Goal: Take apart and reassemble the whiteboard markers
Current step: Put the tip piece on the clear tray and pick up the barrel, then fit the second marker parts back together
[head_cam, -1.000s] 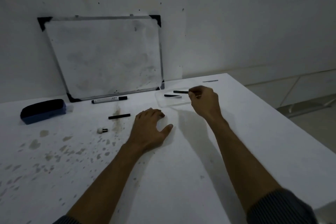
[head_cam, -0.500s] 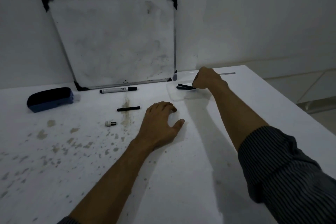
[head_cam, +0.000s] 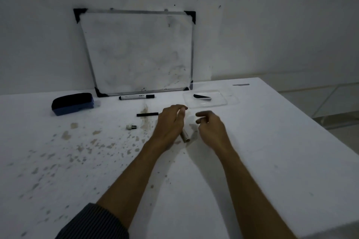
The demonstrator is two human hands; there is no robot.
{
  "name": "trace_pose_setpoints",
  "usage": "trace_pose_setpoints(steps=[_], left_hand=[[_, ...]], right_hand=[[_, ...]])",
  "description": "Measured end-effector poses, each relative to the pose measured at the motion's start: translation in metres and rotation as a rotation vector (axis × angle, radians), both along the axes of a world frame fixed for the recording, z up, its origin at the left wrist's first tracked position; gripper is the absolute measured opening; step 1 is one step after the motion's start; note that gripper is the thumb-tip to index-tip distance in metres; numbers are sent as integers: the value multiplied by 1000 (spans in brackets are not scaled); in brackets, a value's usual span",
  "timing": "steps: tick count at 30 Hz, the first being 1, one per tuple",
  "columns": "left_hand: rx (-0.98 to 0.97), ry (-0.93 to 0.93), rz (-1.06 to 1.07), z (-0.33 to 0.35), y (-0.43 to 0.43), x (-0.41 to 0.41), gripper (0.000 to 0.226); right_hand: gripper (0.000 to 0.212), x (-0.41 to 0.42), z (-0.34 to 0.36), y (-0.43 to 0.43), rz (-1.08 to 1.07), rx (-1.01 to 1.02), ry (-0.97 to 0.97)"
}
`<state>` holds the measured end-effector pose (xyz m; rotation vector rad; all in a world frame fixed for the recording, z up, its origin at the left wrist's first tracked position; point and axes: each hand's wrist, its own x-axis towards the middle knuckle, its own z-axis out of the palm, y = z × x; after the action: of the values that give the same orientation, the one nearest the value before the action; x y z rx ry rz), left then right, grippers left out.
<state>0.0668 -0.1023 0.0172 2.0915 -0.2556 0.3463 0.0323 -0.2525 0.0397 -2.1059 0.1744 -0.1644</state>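
My left hand is tipped on its side near the table's middle, closed around a pale marker barrel whose open end pokes out below the palm. My right hand hovers just right of it, fingers loosely curled and holding nothing. Two black ink sticks lie in a clear plastic tray behind the hands. Another black ink stick rests on the table left of my left hand. A small white-and-black nib piece lies nearer. A whole marker lies at the whiteboard's foot.
A framed whiteboard leans against the back wall. A blue-and-black eraser sits at the left. Brown stains speckle the white table on its left half. The table's right edge drops off to the floor.
My right hand left the black stick in the tray and drew back toward me beside the left hand. My left hand rose from lying flat, and the pale barrel now shows under it.
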Motion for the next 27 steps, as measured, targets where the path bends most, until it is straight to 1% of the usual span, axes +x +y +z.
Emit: trace_pose_setpoints(steps=[1, 2, 3, 4, 5, 7, 9, 11, 14, 16, 18, 21, 23, 27], left_hand=[[-26, 1, 13, 2, 5, -2, 32], [-38, -2, 20, 4, 11, -4, 30], [-30, -9, 20, 6, 17, -6, 28], [-3, -20, 17, 7, 24, -8, 27], [33, -32, 12, 7, 32, -11, 27], [92, -69, 0, 4, 50, -22, 27], [129, -109, 4, -1, 70, -35, 28], [152, -136, 15, -4, 87, -47, 29], [194, -223, -18, 5, 105, -60, 39], [258, -304, -41, 12, 114, -67, 46], [290, -346, -62, 16, 121, -72, 49], [230, -370, -98, 17, 129, -78, 49], [177, -389, -94, 11, 134, -80, 48], [45, -346, 23, -1, 156, -77, 44]], right_hand=[[25, -9, -5, 8, 11, -30, 26], [37, -16, -8, 14, 29, -81, 42], [52, -22, -9, 20, 49, -143, 53], [63, -27, -10, 25, 65, -217, 59], [67, -31, -9, 30, 73, -293, 50], [59, -38, -8, 38, 60, -403, 12], [43, -39, -10, 42, 41, -426, -21], [31, -40, -10, 44, 34, -359, -18], [20, -42, -3, 47, 94, -96, -51], [12, -45, 6, 52, 144, 35, -85], [17, -48, 16, 60, 212, 123, -108], [37, -48, 32, 77, 328, 157, -114], [41, -44, 39, 89, 363, 145, -114], [48, -21, 38, 115, 383, 79, -92]])
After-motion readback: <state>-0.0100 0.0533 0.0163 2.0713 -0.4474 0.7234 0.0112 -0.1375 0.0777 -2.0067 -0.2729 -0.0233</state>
